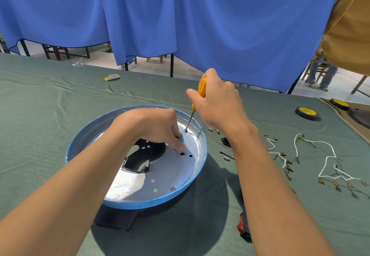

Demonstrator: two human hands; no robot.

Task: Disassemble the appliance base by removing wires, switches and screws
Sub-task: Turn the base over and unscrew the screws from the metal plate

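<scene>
The round appliance base (pixel 160 197), blue-rimmed with a silver inner plate and a black cutout, lies on the green cloth. My right hand (pixel 218 103) grips a yellow-handled screwdriver (pixel 201 87) whose tip sits on a screw (pixel 185 130) at the far inner edge of the plate. Inside the base, my left hand (pixel 152 127) rests with fingertips pressing on the plate near small holes. Another screw (pixel 173 188) sits in the plate's near right part. White wires with brass terminals (pixel 328 161) lie loose to the right. A red switch (pixel 241 224) lies by my right forearm.
Small loose screws and a black part (pixel 225 141) lie just right of the base. Two black tape rolls (pixel 307 113) sit at the far right, next to a brown mat. A blue curtain hangs behind the table. A person stands at the far right.
</scene>
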